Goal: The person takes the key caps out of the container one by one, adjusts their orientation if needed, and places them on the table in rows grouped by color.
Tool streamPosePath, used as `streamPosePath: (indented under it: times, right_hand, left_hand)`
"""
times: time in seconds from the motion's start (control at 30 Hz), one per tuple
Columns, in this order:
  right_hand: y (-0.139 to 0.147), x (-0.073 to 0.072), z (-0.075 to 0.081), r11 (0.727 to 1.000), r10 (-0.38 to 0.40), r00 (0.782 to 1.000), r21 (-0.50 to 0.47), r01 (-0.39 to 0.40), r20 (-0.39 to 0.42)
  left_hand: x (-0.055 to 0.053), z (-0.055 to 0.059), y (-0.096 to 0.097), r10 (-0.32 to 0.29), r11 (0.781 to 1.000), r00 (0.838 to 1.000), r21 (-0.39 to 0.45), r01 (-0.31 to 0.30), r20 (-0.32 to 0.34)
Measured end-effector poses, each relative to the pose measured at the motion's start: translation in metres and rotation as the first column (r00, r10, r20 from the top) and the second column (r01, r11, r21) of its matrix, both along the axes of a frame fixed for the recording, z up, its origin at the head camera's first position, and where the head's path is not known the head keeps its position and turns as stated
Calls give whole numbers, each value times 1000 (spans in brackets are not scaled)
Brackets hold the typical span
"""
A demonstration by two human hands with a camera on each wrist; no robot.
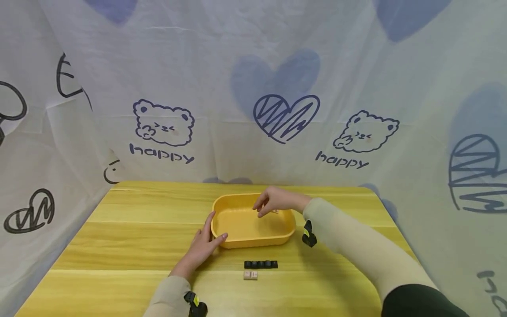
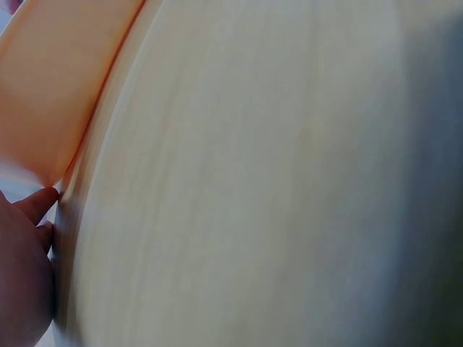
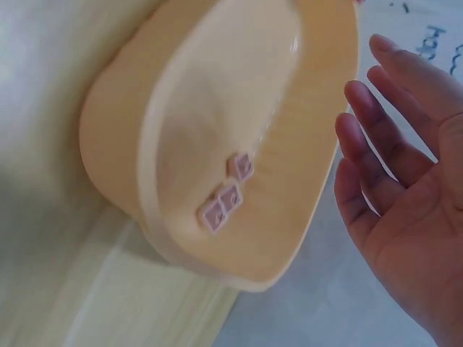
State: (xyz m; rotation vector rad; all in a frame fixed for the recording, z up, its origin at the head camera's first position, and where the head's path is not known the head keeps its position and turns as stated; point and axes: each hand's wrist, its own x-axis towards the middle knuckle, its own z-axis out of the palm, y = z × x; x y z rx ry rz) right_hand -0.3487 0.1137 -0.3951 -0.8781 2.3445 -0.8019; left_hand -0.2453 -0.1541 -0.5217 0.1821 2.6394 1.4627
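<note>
A yellow plastic basin [image 1: 245, 243] stands on the table, its long side toward me. My left hand [image 1: 203, 246] rests against its left end, thumb and forefinger spread along the near corner of the rim. In the left wrist view its fingertips [image 2: 48, 195] meet the basin's edge. Above the basin's right part hovers my right hand [image 1: 280, 199], fingers loosely bent and holding nothing. Three pale pink keycaps [image 3: 228, 196] lie on the basin floor toward one end, two of them side by side; in the head view they are partly hidden behind the right hand.
In front of the basin, a row of several black keycaps [image 1: 260, 264] lies on the wood-grain table [image 1: 150, 220]. Two pale keycaps [image 1: 250, 275] sit side by side just nearer to me. A printed white cloth [image 1: 222, 145] hangs behind the table and along both sides.
</note>
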Motion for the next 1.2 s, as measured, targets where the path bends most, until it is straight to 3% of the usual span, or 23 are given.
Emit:
streamPosePath:
  times: [0.43,0.67,0.93,1.2]
  right_hand:
    - [-3,-34,-26,993,-42,999,111,44,-17]
    - [-3,-34,-38,980,-72,997,189,68,13]
    - [-2,-31,-46,961,-54,998,273,47,18]
    - [-3,-30,-51,960,-25,1000,278,29,-18]
  left_hand:
    - [5,-1,2,11,1000,1000,12,-10,-16]
    - [8,-3,4,8,1000,1000,6,-8,-17]
    - [6,-4,5,14,1000,1000,8,-14,-23]
    - [1,-1,1,20,1000,999,4,-19,-32]
